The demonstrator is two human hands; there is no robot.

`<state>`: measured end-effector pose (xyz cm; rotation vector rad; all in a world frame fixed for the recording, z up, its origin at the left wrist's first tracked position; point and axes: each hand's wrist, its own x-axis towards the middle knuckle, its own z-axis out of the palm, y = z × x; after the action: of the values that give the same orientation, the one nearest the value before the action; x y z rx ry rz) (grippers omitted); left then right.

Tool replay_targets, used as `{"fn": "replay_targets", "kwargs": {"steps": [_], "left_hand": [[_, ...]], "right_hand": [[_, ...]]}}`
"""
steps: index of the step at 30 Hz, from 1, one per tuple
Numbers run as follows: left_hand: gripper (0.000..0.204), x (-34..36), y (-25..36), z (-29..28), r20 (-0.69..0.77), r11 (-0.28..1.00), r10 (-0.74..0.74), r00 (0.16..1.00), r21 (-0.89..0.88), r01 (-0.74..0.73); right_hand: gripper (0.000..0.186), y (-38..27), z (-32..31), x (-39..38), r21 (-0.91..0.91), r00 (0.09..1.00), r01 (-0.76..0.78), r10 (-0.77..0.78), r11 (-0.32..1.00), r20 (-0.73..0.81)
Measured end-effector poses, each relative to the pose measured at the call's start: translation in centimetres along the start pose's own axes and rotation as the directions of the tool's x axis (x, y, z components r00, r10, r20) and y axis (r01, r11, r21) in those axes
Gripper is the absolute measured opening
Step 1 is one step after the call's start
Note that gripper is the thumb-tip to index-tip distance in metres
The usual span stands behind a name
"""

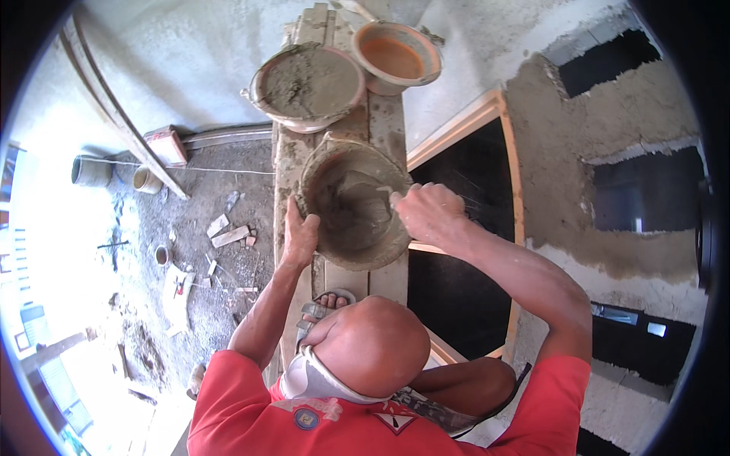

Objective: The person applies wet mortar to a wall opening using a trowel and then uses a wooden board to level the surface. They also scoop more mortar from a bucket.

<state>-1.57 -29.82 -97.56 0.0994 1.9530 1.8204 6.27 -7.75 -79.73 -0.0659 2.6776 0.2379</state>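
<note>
In front of me a mortar-caked bucket [353,257] stands on the planks, with wet grey mortar [342,216] inside. My left hand [299,237] grips its left rim, thumb toward the inside and fingers along the outer wall. At the right rim, my right hand [432,216] is closed round the handle of what looks like a trowel [372,190]; its blade lies in the mortar, coated grey and hard to make out. Just beyond stands a second bucket [310,125], nearly full of mortar. Beside that is a bucket of brownish water [391,59].
I am crouched on a raised plank platform [388,125], a sandalled foot near the bucket. A wooden frame [511,152] with dark openings adjoins on the right, before a partly plastered wall [547,114]. Down left, the floor [198,205] holds rubble, pails and a leaning timber [114,99].
</note>
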Motion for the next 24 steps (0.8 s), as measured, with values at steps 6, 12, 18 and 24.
{"fn": "replay_targets", "kwargs": {"steps": [6,12,18,24], "left_hand": [[0.066,-0.1,-0.4,0.3,0.034,0.998,0.066,0.997,-0.012,-0.065],[0.064,-0.6,0.3,1.3,-0.047,1.0,0.03,0.998,0.001,-0.03],[0.067,-0.8,0.0,1.2,-0.043,0.997,0.057,0.997,-0.052,-0.06],[0.072,-2.1,-0.5,1.8,-0.094,0.976,0.106,0.99,0.199,-0.086]], "right_hand": [[0.016,1.2,-1.1,2.2,0.008,0.998,-0.06,0.06,0.998,-0.005],[0.016,0.7,4.6,4.8,0.044,0.988,0.021,-0.028,0.999,0.153],[0.022,1.3,3.3,3.3,0.207,0.957,-0.028,-0.034,0.978,0.288],[0.026,1.6,2.3,3.7,0.347,0.799,-0.097,-0.135,0.933,0.586]]}}
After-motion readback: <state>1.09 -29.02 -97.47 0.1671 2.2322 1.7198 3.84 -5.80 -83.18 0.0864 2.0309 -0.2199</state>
